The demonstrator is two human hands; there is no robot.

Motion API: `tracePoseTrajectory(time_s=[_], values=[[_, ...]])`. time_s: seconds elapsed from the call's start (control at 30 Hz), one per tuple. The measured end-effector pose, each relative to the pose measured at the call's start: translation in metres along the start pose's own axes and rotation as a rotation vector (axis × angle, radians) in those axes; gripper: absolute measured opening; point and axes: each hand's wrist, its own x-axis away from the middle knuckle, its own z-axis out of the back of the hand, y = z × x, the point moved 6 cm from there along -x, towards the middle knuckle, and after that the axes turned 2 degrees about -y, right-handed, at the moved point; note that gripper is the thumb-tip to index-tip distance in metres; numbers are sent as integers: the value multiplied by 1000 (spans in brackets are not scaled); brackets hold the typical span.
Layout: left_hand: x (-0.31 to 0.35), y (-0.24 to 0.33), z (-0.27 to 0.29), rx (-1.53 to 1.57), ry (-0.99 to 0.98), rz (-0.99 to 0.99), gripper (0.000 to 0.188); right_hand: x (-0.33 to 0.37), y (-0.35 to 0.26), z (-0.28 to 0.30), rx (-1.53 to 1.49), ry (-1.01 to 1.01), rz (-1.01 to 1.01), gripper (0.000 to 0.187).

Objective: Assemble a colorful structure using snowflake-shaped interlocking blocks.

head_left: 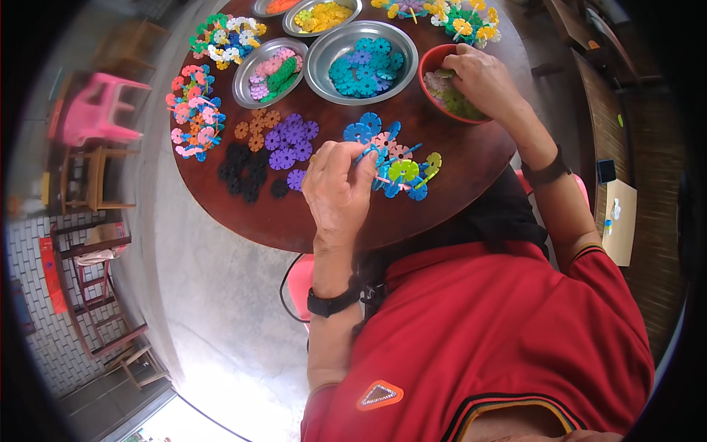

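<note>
My left hand [340, 188] is closed on the near left side of a small cluster of interlocking plastic flower discs [403, 171], joined in blue, pink and lime green. A blue disc shows between its thumb and fingers. Farther right, my right hand [482, 81] reaches over the edge of a red bowl [423, 79]. Its fingers are bent together down among loose lime green and pale pink discs [451, 92]. Whatever lies between those fingertips is hidden.
Loose purple discs [281, 157], black discs [239, 171] and orange discs [256, 141] lie left of my left hand. Metal bowls hold teal discs [361, 77], pink and green discs [280, 76] and yellow discs [322, 18]. Joined disc chains [195, 110] line the round table's edge [243, 232].
</note>
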Motion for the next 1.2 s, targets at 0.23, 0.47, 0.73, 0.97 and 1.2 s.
tracePoseTrajectory(time_s=[0.23,0.47,0.73,0.97,1.2], values=[[-1,-11,-1,87,-16,137,20,3,-5,22,-62,139,1,10],[4,-24,-4,214,-132,385,19,17,-56,42,-812,19,99,13],[4,-20,-14,327,-144,400,19,16,-96,19,-803,-165,131,11],[4,-15,-15,258,-146,384,18,17,-94,20,-922,-176,130,11],[3,-8,-15,173,-123,296,17,16,-90,24,-971,-206,25,10]])
